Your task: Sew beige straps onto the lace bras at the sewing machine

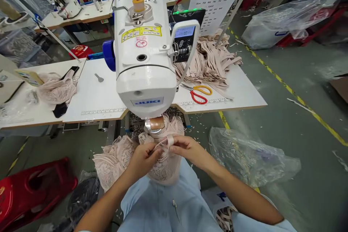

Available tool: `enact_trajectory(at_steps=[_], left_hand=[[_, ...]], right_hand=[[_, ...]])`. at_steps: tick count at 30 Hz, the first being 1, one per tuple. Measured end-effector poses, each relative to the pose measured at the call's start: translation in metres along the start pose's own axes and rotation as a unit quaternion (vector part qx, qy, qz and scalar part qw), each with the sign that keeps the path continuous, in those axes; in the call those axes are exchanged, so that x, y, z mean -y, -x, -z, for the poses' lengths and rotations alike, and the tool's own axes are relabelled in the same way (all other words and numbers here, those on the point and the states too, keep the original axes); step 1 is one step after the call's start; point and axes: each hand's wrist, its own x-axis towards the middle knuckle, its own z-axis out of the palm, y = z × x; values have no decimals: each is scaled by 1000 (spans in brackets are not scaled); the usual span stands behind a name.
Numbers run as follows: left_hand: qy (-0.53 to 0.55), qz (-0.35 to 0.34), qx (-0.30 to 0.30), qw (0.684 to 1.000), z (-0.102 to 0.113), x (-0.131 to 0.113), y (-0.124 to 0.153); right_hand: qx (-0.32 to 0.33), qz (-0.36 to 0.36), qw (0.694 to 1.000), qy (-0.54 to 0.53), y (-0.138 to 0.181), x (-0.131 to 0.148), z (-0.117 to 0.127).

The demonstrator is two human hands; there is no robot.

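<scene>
My left hand and my right hand meet just below the head of a white Juki sewing machine. Both pinch a narrow pale pink strap stretched between their fingertips. Under them lies a pink lace garment, draped over my lap and reaching up to the machine's round metal arm. My fingers are closed on the strap and partly cover the lace.
On the white table lie red and yellow scissors, a heap of beige straps, a control panel and a paper chart. Lace pieces sit at the left. A clear plastic bag and a red stool stand on the floor.
</scene>
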Motion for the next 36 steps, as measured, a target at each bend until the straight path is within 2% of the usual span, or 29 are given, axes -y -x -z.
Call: enact_trajectory(at_steps=[3,6,8,11,13,16,17,20,23,26,28,32,36], left_hand=[[12,-21,30,999,-1,-1,0],[36,-95,32,994,-10,0,-2],[52,-118,-7,992,-21,6,-3],[38,-95,-111,989,-32,19,-4],[-19,-129,-151,980,-29,24,-4],[-131,-221,-129,958,-12,21,-7],[-151,-226,-122,955,-6,17,-9],[-132,-155,-135,970,8,5,-15],[-87,-90,-139,982,14,-5,-20],[-64,-59,-124,988,17,-11,-21],[-56,-40,-117,991,18,-15,-21],[-48,-23,-107,993,18,-20,-19],[-43,-33,-99,994,18,-23,-19]], right_hand=[[-34,21,998,49,-6,1,-13],[-49,39,997,40,-11,1,-21],[-68,33,997,13,-15,2,-21],[-91,27,996,-3,-23,5,-13],[-96,18,995,-8,-29,8,-4],[-124,-2,992,-30,-43,13,11],[-134,-5,991,-29,-48,15,16],[-139,5,990,28,-67,18,27],[-149,47,980,122,-85,21,32],[-180,117,949,232,-101,25,33],[-179,154,930,283,-109,27,32],[-143,163,924,314,-118,32,30],[-107,135,939,298,-118,35,31]])
